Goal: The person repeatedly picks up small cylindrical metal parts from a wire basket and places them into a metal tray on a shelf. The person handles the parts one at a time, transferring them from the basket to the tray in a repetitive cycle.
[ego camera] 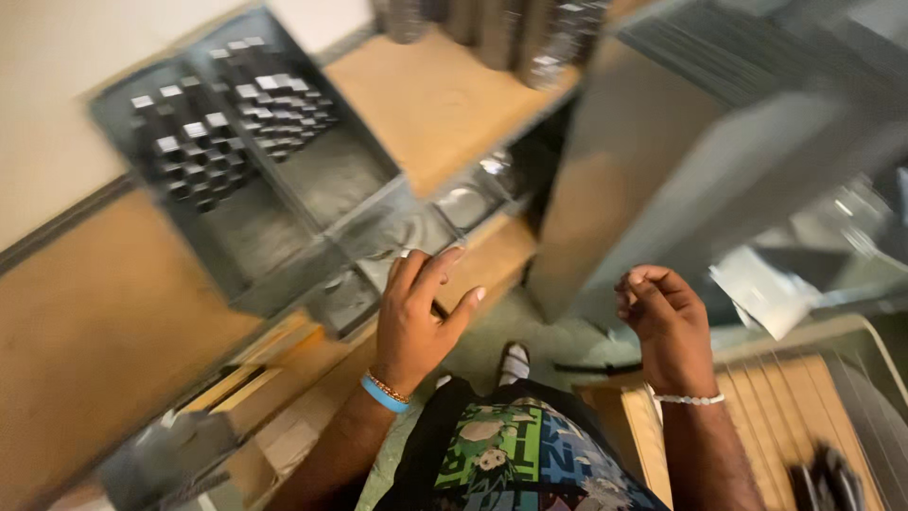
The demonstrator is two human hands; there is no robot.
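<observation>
My left hand point(416, 317) hangs with fingers spread and loose, grasping nothing, its fingertips just short of the near corner of the grey metal tray point(255, 180) that sits on the wooden bench point(95, 331). That tray is split into long compartments; small square-headed metal pieces point(236, 118) fill the far ends of two of them, while the ends nearer my hand lie bare. Just beside the tray's near corner, right past my fingertips, sit shallow shiny metal dishes point(463, 203), too blurred to tell more. Beyond the tray, further along the bench, stand dark metal cylinders point(492, 28). My right hand point(667, 317) is well apart from the tray, curled into a loose fist in the air, with nothing visible in it; it is in front of a large grey machine housing point(662, 161). A blue band and a beaded bracelet ring my left wrist, a pale beaded bracelet my right. Below the right hand lies a slatted wooden pallet point(785, 416).
</observation>
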